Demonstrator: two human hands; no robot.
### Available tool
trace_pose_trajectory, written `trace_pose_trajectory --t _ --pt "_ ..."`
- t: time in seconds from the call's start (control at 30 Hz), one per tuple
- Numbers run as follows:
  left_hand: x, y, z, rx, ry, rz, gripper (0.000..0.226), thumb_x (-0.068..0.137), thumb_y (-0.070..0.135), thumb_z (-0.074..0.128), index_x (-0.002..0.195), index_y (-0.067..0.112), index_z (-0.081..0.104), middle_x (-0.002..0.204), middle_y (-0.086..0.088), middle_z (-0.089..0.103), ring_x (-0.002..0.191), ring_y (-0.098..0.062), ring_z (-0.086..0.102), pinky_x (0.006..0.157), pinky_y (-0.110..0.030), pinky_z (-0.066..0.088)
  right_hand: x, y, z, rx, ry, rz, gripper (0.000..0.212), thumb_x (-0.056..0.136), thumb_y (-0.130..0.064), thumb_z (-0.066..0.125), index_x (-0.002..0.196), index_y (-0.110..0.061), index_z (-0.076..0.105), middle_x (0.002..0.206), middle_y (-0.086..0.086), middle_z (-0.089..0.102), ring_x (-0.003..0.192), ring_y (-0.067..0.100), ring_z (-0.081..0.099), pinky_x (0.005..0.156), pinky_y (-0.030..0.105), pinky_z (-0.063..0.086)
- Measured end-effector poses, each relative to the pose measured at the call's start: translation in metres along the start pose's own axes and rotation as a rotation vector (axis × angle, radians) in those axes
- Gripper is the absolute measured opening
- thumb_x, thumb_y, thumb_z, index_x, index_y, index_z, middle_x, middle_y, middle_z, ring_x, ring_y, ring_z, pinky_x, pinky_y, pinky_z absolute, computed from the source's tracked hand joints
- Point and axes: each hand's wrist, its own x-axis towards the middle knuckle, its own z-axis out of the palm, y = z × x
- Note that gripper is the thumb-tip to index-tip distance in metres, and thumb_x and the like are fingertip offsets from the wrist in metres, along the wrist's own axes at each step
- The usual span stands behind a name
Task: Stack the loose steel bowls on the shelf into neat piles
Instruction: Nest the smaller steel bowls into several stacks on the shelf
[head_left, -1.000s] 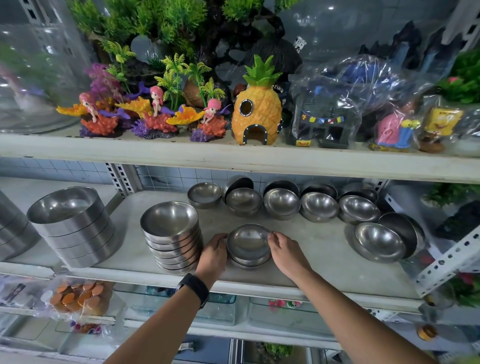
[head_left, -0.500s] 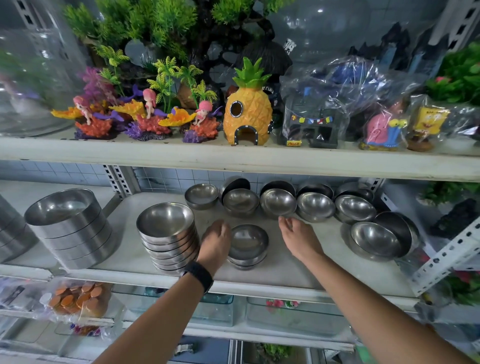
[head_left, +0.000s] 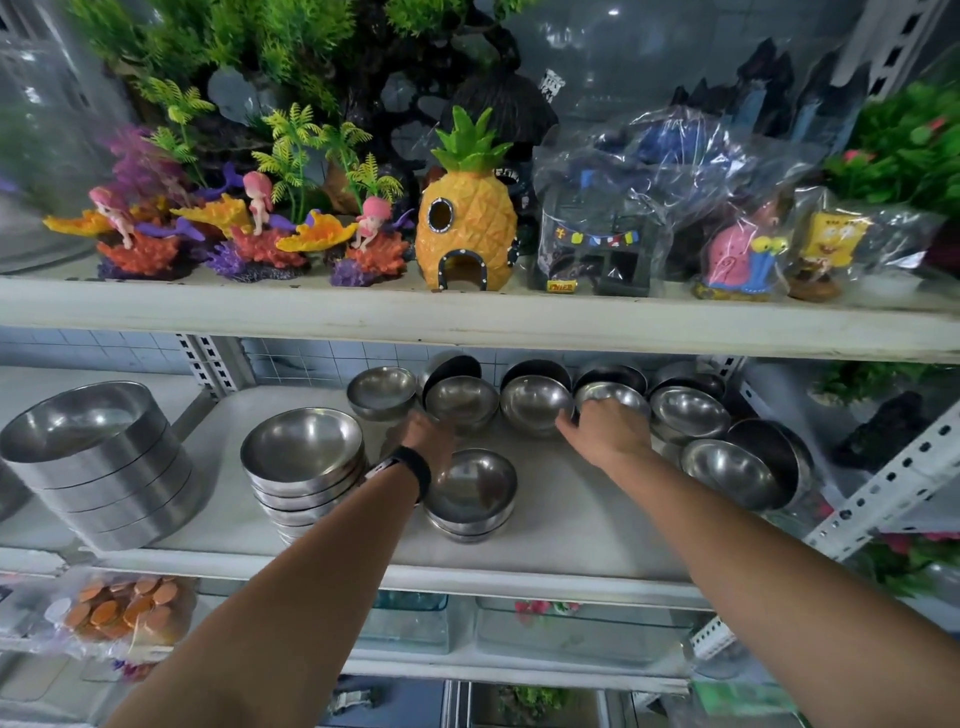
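Note:
A short pile of steel bowls (head_left: 470, 493) stands at the front middle of the white shelf (head_left: 571, 525), with a taller pile (head_left: 304, 452) to its left. Loose bowls line the back: one at the left end (head_left: 382, 389), the second (head_left: 460, 402), the third (head_left: 537, 408), the fourth (head_left: 618, 395) and the fifth (head_left: 688, 415). My left hand (head_left: 431, 439) reaches the front edge of the second bowl; its fingers are hidden and blurred. My right hand (head_left: 608, 431) lies on the fourth bowl, fingers curled over its near rim, thumb stretched toward the third.
Two more bowls (head_left: 727, 470) sit at the right, one leaning (head_left: 776, 457). A pile of straight-sided steel pans (head_left: 88, 457) fills the left. The upper shelf board (head_left: 467, 317) hangs low over the back row. A slotted metal upright (head_left: 883, 488) bounds the right.
Both hands have left the short front pile and moved back to the rear row, the left to the second bowl and the right to the fourth.

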Motion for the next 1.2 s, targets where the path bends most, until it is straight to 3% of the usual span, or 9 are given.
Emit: trace_pose_trajectory --t 0.07,0.13,0.37,0.6,0.7,0.8,0.97,1.07,1.2 --pt "0.009 0.002 0.000 0.064 0.015 -0.038 0.039 0.101 0.028 0.047 0.127 0.001 0.056 0.124 -0.021 0.063 0.111 -0.036 0.063 0.089 -0.039 0.054 0.003 -0.004 0.002 -0.022 -0.021 0.009 0.056 0.100 -0.056 0.034 0.062 -0.018 0.046 0.071 0.001 0.056 0.067 0.023 0.057 0.056 0.029 0.039" --pt "0.008 0.008 -0.004 0.040 0.030 -0.048 0.039 0.096 0.035 0.051 0.120 0.006 0.061 0.114 -0.016 0.067 0.104 -0.035 0.066 0.089 -0.043 0.056 0.006 -0.009 0.006 -0.026 -0.039 0.027 0.057 0.100 -0.056 0.034 0.063 -0.017 0.048 0.073 0.003 0.058 0.068 0.024 0.059 0.055 0.028 0.039" --pt "0.059 -0.003 0.019 0.270 -0.025 -0.046 0.070 0.081 0.065 0.038 0.130 0.021 0.061 0.132 -0.012 0.063 0.121 -0.037 0.058 0.101 -0.046 0.050 0.015 -0.016 0.022 -0.004 -0.095 0.102 0.059 0.102 -0.056 0.034 0.100 -0.011 0.073 0.105 0.009 0.070 0.098 0.030 0.068 0.067 0.031 0.043" --pt "0.049 0.009 0.017 0.283 -0.084 -0.004 0.043 0.107 0.020 0.033 0.143 0.003 0.050 0.145 -0.024 0.050 0.134 -0.040 0.049 0.110 -0.049 0.043 0.024 -0.019 0.043 0.180 -0.199 0.219 0.063 0.101 -0.060 0.033 0.104 -0.010 0.072 0.110 0.010 0.070 0.100 0.032 0.067 0.070 0.033 0.046" --pt "0.060 0.003 0.020 0.273 -0.087 -0.027 0.048 0.105 0.030 0.034 0.140 0.002 0.052 0.142 -0.022 0.054 0.130 -0.038 0.053 0.109 -0.047 0.044 0.025 -0.019 0.049 0.335 -0.257 0.339 0.067 0.097 -0.064 0.035 0.092 -0.009 0.073 0.083 0.007 0.075 0.079 0.028 0.073 0.075 0.035 0.058" --pt "0.060 0.006 0.017 0.259 -0.137 -0.023 0.046 0.105 0.027 0.036 0.139 0.002 0.053 0.140 -0.021 0.056 0.129 -0.036 0.054 0.108 -0.045 0.045 0.028 -0.023 0.052 0.590 -0.311 0.468 0.064 0.099 -0.060 0.040 0.080 -0.006 0.068 0.056 0.009 0.070 0.048 0.026 0.068 0.059 0.032 0.059" --pt "0.067 0.000 0.021 0.324 -0.177 -0.001 0.040 0.103 0.019 0.039 0.134 0.002 0.057 0.137 -0.020 0.058 0.126 -0.036 0.056 0.102 -0.039 0.048 0.038 -0.026 0.061 0.906 -0.326 0.606 0.040 0.097 -0.040 0.053 0.087 -0.002 0.063 0.058 0.015 0.067 0.047 0.029 0.064 0.051 0.035 0.056" --pt "0.066 -0.002 0.019 0.162 -0.144 -0.039 0.042 0.100 0.025 0.048 0.133 0.001 0.056 0.133 -0.021 0.061 0.121 -0.036 0.059 0.098 -0.039 0.050 0.037 -0.027 0.065 1.056 -0.308 0.663 0.028 0.089 -0.023 0.052 0.078 0.000 0.064 0.060 0.018 0.063 0.049 0.028 0.059 0.050 0.035 0.052" --pt "0.058 -0.001 0.012 0.059 -0.115 -0.044 0.038 0.104 0.016 0.040 0.134 -0.003 0.053 0.134 -0.022 0.057 0.122 -0.038 0.057 0.101 -0.042 0.049 0.035 -0.028 0.062 1.159 -0.247 0.672 0.032 0.100 -0.017 0.049 0.091 0.008 0.065 0.070 0.024 0.069 0.051 0.035 0.067 0.048 0.041 0.059"
